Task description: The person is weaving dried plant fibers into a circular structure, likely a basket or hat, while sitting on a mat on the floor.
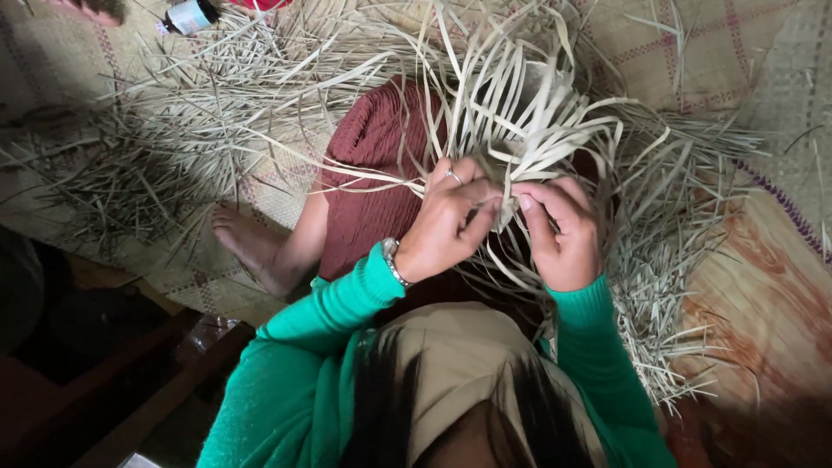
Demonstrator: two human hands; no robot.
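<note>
My left hand (446, 221), with a ring and a wristwatch, and my right hand (563, 234) meet in front of me, both pinching pale dried leaf strips (520, 121). The strips fan upward and outward from my fingertips in a loose bundle. Both arms are in green sleeves (338, 312). The joint where the strips meet is hidden behind my fingers. Under the hands lies my lap in a dark red ribbed skirt (373, 173).
Heaps of thin dried leaf scraps (156, 130) cover the woven floor mat (745, 52) on the left and right. My bare foot (247, 243) rests on the mat. A small bottle (191, 16) and another person's hand (82, 10) are at the top left.
</note>
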